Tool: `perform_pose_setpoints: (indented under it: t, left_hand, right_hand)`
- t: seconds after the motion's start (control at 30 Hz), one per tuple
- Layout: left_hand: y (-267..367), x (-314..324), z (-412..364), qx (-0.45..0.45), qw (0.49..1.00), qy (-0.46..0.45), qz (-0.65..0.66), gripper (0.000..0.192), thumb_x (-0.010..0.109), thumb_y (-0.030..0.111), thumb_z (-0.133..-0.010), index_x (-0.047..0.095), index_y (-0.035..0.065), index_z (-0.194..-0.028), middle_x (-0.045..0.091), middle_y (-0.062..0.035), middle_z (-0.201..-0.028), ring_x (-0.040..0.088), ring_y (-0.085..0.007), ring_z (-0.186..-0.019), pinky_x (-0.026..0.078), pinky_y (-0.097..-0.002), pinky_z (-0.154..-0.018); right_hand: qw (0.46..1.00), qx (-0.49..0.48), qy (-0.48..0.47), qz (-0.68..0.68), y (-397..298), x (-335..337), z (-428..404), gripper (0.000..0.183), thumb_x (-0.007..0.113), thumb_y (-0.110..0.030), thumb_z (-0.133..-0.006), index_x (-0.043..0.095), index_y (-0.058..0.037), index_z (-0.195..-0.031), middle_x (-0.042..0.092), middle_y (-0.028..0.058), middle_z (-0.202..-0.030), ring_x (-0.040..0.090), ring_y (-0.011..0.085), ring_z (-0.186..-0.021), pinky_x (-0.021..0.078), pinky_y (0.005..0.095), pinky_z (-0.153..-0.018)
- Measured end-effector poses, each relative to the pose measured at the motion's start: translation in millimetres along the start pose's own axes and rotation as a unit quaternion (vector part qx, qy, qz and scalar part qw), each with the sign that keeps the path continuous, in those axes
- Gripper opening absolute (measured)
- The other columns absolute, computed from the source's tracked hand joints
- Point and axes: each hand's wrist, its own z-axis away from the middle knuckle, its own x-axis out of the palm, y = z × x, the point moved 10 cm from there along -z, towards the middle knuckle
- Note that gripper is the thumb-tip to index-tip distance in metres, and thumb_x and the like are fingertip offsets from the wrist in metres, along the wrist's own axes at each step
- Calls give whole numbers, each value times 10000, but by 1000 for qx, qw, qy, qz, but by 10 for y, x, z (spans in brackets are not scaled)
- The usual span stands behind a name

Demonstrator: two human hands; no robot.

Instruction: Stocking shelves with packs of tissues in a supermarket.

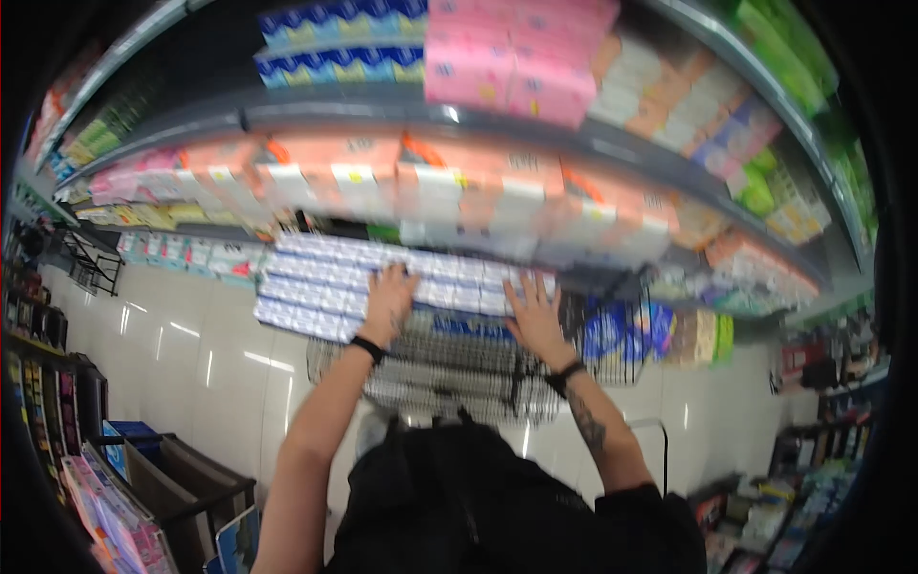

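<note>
Stacked white-and-blue packs (315, 283) lie in rows in front of me, over a black wire basket (437, 359). My left hand (392, 298) rests on the packs near the middle, its fingers apart. Further right, my right hand (536, 312) lies with spread fingers at the right part of the rows. Neither hand is closed around a pack. Between my wrists, a dark blue pack (470, 326) shows at the near edge of the rows. The picture is blurred, so the packs' exact kind cannot be told.
Shelves (344, 115) curve across the far side, holding orange-and-white packs (480, 179) and pink packs (513, 64). Blue bags (617, 330) sit in wire mesh at the right. A dark divided rack (179, 473) stands at the lower left on the tiled floor (215, 344).
</note>
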Motion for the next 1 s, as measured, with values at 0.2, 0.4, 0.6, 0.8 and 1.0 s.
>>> perform_pose_setpoints:
  t: [0.2, 0.4, 0.6, 0.8, 1.0]
  left_hand:
    - [73, -116, -19, 20, 999, 34, -26, 512, 705, 58, -826, 591, 62, -1325, 546, -190, -1389, 507, -397, -1345, 433, -619, -1070]
    - [-64, -662, 165, 32, 993, 61, 93, 560, 784, 147, -791, 588, 72, -1310, 557, -178, -1314, 522, -381, -1303, 378, -647, -1111]
    - [-457, -1479, 403, 28, 977, 132, 165, 541, 781, 159, -836, 620, 53, -1341, 582, -157, -1269, 536, -359, -1253, 381, -550, -1118]
    - [-1134, -2095, 808, 0, 960, 219, 174, 495, 761, 116, -853, 621, 30, -1319, 608, -177, -1224, 553, -378, -1195, 396, -527, -1083]
    - [-1710, -2115, 1168, -45, 946, 233, 222, 488, 761, 95, -839, 629, 34, -1305, 618, -171, -1188, 562, -382, -1173, 408, -517, -1058]
  right_hand:
    - [997, 31, -70, 8, -36, -52, -109, 828, 800, -289, -886, 403, -152, -1599, 362, 228, -1614, 305, 547, -1505, 274, 848, -1087]
    - [954, 28, -288, -74, -443, -648, -586, 597, 741, -402, -936, 612, -67, -1414, 605, 235, -1389, 632, 459, -1239, 521, 617, -1028]
    - [969, -168, 154, -95, -1726, -2776, -2155, 417, 704, -251, -933, 657, -4, -1267, 691, 185, -1170, 636, 371, -1165, 512, 496, -998]
    - [917, -183, 352, 41, -2258, -3312, -3677, 417, 703, -147, -880, 653, 30, -1254, 654, 184, -1220, 606, 366, -1191, 483, 514, -1044]
    - [944, -79, 300, 116, -2213, -2762, -4289, 453, 733, -165, -866, 637, -13, -1282, 570, 240, -1381, 550, 429, -1304, 428, 617, -1105]
